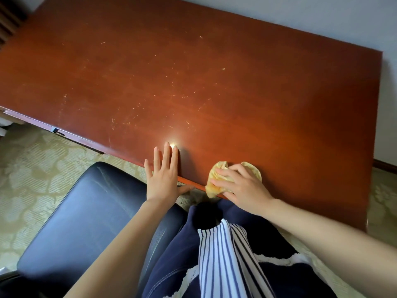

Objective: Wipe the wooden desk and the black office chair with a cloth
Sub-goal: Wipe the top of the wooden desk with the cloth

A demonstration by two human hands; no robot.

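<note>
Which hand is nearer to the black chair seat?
Left. The left hand lies flat on the desk edge just beside the chair seat; the right hand holds the cloth farther away.

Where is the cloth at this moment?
In the head view the cloth lies on the near edge of the desk, low and right of centre, under the right hand; the left hand rests flat beside it.

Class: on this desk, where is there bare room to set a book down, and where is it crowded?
Bare: all the desk beyond the hands, out to its far and side edges. Crowded: the near edge, where the left hand lies flat and the right hand holds the cloth.
</note>
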